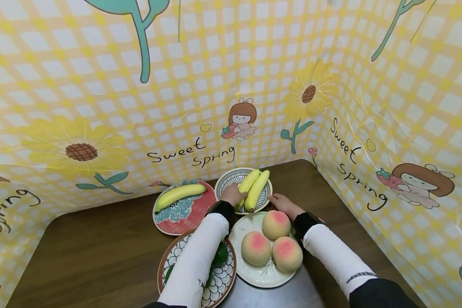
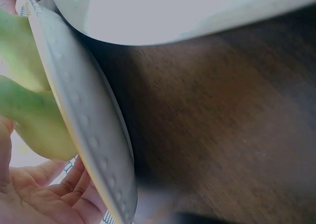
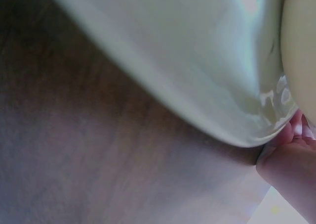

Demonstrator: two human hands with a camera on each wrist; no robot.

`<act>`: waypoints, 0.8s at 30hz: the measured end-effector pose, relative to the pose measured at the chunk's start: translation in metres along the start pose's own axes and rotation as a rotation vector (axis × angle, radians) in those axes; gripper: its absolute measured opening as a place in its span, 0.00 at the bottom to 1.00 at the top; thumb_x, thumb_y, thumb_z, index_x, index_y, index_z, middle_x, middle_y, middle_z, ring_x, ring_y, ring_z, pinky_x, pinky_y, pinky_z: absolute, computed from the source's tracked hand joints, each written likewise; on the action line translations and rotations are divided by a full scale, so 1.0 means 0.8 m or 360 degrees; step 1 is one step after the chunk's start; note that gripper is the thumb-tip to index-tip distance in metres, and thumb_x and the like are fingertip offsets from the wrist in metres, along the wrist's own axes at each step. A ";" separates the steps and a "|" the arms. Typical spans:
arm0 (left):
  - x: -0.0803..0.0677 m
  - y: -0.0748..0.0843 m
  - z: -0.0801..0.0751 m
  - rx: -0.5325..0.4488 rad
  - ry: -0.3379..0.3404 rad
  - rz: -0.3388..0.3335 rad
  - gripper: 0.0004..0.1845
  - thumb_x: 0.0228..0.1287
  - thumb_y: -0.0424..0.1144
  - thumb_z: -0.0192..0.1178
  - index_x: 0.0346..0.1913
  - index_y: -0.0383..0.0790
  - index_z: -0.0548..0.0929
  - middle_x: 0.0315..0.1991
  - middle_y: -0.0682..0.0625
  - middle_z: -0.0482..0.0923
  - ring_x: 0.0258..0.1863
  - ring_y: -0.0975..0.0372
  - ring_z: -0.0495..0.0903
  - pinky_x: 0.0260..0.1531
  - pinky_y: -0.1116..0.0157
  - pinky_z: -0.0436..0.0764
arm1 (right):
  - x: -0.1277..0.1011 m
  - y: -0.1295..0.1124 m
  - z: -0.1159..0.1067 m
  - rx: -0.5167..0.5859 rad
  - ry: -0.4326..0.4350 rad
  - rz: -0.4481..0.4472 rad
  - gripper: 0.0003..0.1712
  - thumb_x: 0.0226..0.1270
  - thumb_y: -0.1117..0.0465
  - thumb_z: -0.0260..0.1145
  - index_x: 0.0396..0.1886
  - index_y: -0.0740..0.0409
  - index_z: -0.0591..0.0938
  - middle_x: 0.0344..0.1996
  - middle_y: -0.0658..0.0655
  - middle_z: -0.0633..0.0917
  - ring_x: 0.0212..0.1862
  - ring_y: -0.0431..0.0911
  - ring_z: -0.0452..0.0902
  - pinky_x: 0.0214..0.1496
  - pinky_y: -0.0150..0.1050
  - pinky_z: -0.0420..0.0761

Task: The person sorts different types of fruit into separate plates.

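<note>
My left hand [image 1: 233,194] sits on the near-left rim of the blue-striped plate [image 1: 226,179], fingers curled against the two bananas [image 1: 254,188] lying side by side on it. In the left wrist view the palm and fingers [image 2: 59,194] curl under a banana [image 2: 29,115] at the plate rim [image 2: 84,130], so I read that hand as gripping the banana, though the exact finger wrap is partly hidden. My right hand [image 1: 282,203] rests at the near-right edge of the same plate, between it and the white plate [image 1: 254,273] holding three peaches [image 1: 271,241]. Right wrist view: fingertips [image 3: 291,135] press against the edge of a pale plate [image 3: 197,85]; too blurred and close, so I cannot tell whether that hand is clamped on anything or just touching. The hands are apart, one on each side of the banana plate.

The banana plate stands at the back of the dark wooden table [image 1: 100,244], near the corner of the backdrop. Left of it, touching or nearly so, a red floral plate [image 1: 192,214] carries a single banana [image 1: 178,194]. In front, under my left sleeve [image 1: 196,256], a brown-rimmed patterned plate [image 1: 223,278] holds something green [image 1: 220,254], mostly hidden. A yellow checked "Sweet Spring" backdrop [image 1: 177,107] with sunflowers walls the table on three sides.
</note>
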State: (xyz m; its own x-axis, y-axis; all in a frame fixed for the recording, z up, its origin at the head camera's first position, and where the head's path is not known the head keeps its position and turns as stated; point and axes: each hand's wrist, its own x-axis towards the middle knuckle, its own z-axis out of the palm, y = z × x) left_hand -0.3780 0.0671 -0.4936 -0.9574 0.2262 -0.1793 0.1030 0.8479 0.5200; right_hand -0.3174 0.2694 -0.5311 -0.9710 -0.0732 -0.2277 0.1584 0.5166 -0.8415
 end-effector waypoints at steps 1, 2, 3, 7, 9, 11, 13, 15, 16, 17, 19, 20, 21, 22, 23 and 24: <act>-0.001 0.000 -0.001 -0.0011 -0.0008 -0.0004 0.32 0.70 0.47 0.62 0.68 0.29 0.74 0.61 0.35 0.81 0.59 0.47 0.82 0.61 0.52 0.79 | 0.000 0.000 0.000 -0.0006 0.0002 -0.0002 0.23 0.85 0.55 0.46 0.42 0.71 0.77 0.29 0.59 0.80 0.37 0.49 0.77 0.44 0.38 0.76; -0.001 0.000 -0.002 -0.0020 -0.0014 -0.0005 0.32 0.70 0.47 0.62 0.69 0.29 0.73 0.62 0.35 0.81 0.60 0.47 0.81 0.62 0.52 0.79 | 0.000 -0.001 -0.001 -0.0016 0.0005 -0.0008 0.23 0.85 0.55 0.46 0.42 0.71 0.77 0.29 0.59 0.80 0.36 0.49 0.77 0.44 0.38 0.76; -0.001 0.000 -0.003 -0.0027 -0.0021 -0.0008 0.33 0.70 0.48 0.61 0.70 0.29 0.72 0.62 0.35 0.80 0.60 0.47 0.81 0.62 0.52 0.78 | 0.000 -0.002 -0.001 -0.0026 0.0008 -0.0012 0.23 0.85 0.55 0.46 0.42 0.71 0.77 0.28 0.59 0.80 0.36 0.49 0.77 0.44 0.38 0.76; -0.001 -0.001 -0.001 -0.0049 -0.0040 -0.0018 0.34 0.70 0.49 0.61 0.71 0.30 0.71 0.65 0.34 0.79 0.62 0.47 0.80 0.63 0.52 0.78 | -0.002 -0.006 0.000 -0.0068 0.0021 0.0006 0.23 0.85 0.55 0.46 0.42 0.70 0.77 0.29 0.60 0.81 0.37 0.49 0.78 0.45 0.39 0.76; -0.001 -0.001 -0.001 -0.0057 -0.0052 -0.0023 0.34 0.71 0.49 0.61 0.72 0.30 0.71 0.65 0.35 0.79 0.61 0.47 0.80 0.63 0.52 0.78 | -0.002 -0.005 -0.002 -0.0060 0.0008 0.0002 0.23 0.85 0.54 0.46 0.42 0.70 0.77 0.29 0.61 0.81 0.37 0.51 0.79 0.46 0.41 0.77; -0.005 -0.001 -0.003 -0.0063 -0.0058 -0.0026 0.34 0.71 0.49 0.60 0.72 0.31 0.70 0.64 0.35 0.79 0.59 0.48 0.81 0.62 0.53 0.78 | 0.004 0.000 -0.001 -0.0033 -0.0019 0.0002 0.24 0.84 0.52 0.47 0.43 0.70 0.77 0.30 0.62 0.81 0.38 0.53 0.79 0.48 0.44 0.78; -0.009 -0.001 -0.008 -0.0077 -0.0066 -0.0021 0.33 0.72 0.49 0.59 0.72 0.31 0.70 0.65 0.35 0.79 0.59 0.48 0.80 0.62 0.53 0.78 | 0.026 0.026 0.000 -0.0005 -0.0059 -0.0089 0.28 0.84 0.45 0.46 0.42 0.67 0.78 0.30 0.62 0.82 0.37 0.53 0.79 0.46 0.45 0.78; -0.014 -0.001 -0.014 -0.0087 -0.0069 0.0000 0.33 0.72 0.48 0.59 0.72 0.30 0.70 0.65 0.35 0.78 0.60 0.48 0.80 0.63 0.53 0.77 | 0.057 0.060 0.004 -0.0003 -0.0091 -0.0147 0.32 0.83 0.38 0.45 0.42 0.63 0.79 0.30 0.61 0.82 0.36 0.52 0.78 0.44 0.45 0.78; -0.017 0.000 -0.017 -0.0096 -0.0070 0.0007 0.33 0.72 0.48 0.59 0.72 0.30 0.70 0.66 0.35 0.77 0.62 0.47 0.79 0.64 0.52 0.77 | 0.076 0.081 0.007 0.0008 -0.0101 -0.0196 0.34 0.81 0.35 0.44 0.41 0.62 0.79 0.29 0.60 0.82 0.34 0.52 0.78 0.42 0.45 0.78; -0.020 0.000 -0.022 -0.0095 -0.0072 0.0019 0.33 0.73 0.48 0.58 0.73 0.30 0.69 0.67 0.34 0.77 0.64 0.46 0.78 0.66 0.52 0.76 | 0.095 0.104 0.009 0.0026 -0.0118 -0.0237 0.36 0.80 0.33 0.44 0.40 0.60 0.79 0.28 0.59 0.81 0.33 0.51 0.77 0.39 0.44 0.76; -0.025 0.000 -0.031 -0.0074 -0.0082 0.0050 0.33 0.74 0.47 0.57 0.73 0.30 0.68 0.70 0.34 0.74 0.68 0.45 0.75 0.69 0.51 0.74 | 0.113 0.125 0.011 0.0039 -0.0153 -0.0191 0.37 0.79 0.31 0.43 0.44 0.60 0.79 0.31 0.60 0.82 0.36 0.52 0.77 0.43 0.47 0.78; -0.027 -0.001 -0.037 -0.0060 -0.0091 0.0067 0.33 0.74 0.47 0.56 0.74 0.30 0.67 0.71 0.35 0.72 0.71 0.45 0.73 0.71 0.51 0.72 | 0.124 0.138 0.013 0.0044 -0.0149 -0.0188 0.37 0.79 0.31 0.43 0.43 0.59 0.79 0.30 0.59 0.82 0.35 0.50 0.77 0.41 0.45 0.77; -0.029 -0.002 -0.042 -0.0039 -0.0095 0.0085 0.33 0.75 0.46 0.56 0.75 0.30 0.67 0.73 0.34 0.71 0.73 0.45 0.71 0.73 0.51 0.70 | 0.131 0.147 0.013 0.0052 -0.0149 -0.0182 0.37 0.79 0.31 0.43 0.43 0.58 0.79 0.30 0.58 0.82 0.34 0.49 0.77 0.40 0.43 0.77; -0.030 -0.003 -0.049 -0.0029 -0.0091 0.0102 0.33 0.75 0.46 0.56 0.75 0.30 0.67 0.73 0.34 0.70 0.73 0.44 0.70 0.73 0.51 0.70 | 0.133 0.150 0.012 0.0069 -0.0168 -0.0180 0.36 0.78 0.30 0.43 0.43 0.58 0.79 0.30 0.58 0.82 0.34 0.49 0.77 0.39 0.43 0.76; -0.031 -0.004 -0.056 -0.0035 -0.0091 0.0112 0.32 0.75 0.45 0.55 0.75 0.29 0.66 0.74 0.34 0.69 0.74 0.44 0.69 0.74 0.51 0.69 | 0.131 0.148 0.011 0.0062 -0.0169 -0.0133 0.36 0.78 0.31 0.44 0.44 0.57 0.79 0.30 0.57 0.82 0.35 0.49 0.78 0.40 0.42 0.77; -0.031 -0.006 -0.063 -0.0034 -0.0080 0.0129 0.32 0.75 0.45 0.55 0.75 0.29 0.66 0.74 0.34 0.69 0.75 0.44 0.68 0.75 0.51 0.68 | 0.128 0.145 0.009 0.0052 -0.0173 -0.0124 0.36 0.79 0.31 0.44 0.44 0.57 0.79 0.30 0.57 0.82 0.35 0.49 0.78 0.41 0.42 0.77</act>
State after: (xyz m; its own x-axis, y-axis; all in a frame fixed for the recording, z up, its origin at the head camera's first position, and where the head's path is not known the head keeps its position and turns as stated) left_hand -0.3686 0.0334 -0.4497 -0.9315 0.3177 -0.1773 0.1730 0.8156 0.5521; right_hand -0.3975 0.3157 -0.6551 -0.9556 -0.2053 -0.2113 0.0906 0.4777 -0.8738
